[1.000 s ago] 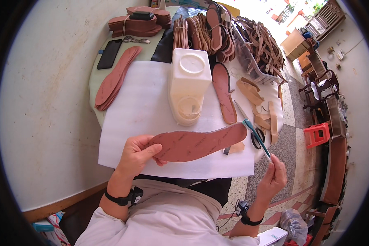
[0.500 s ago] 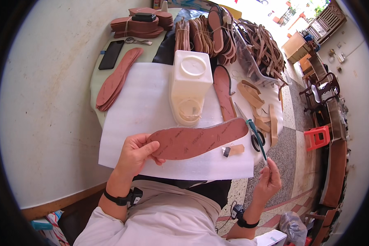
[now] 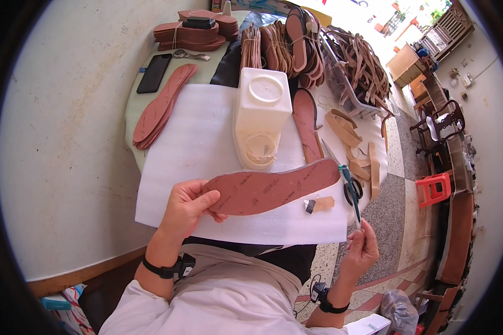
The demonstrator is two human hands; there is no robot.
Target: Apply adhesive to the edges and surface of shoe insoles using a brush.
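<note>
My left hand grips the heel end of a reddish-brown flat insole and holds it level above a white foam sheet. My right hand hovers off the table's right edge with its fingertips pinched together. They are just below the teal-handled scissors that lie on the table. Whether the fingers hold something small or touch the scissors cannot be made out.
A white plastic jug lies on the sheet, with another insole beside it. More insoles, a black phone, tan straps and bundles of soles and straps crowd the table. A red stool stands at right.
My right hand has dropped slightly and shifted left toward the scissors' handle end. The insole has tilted a little, its toe end higher.
</note>
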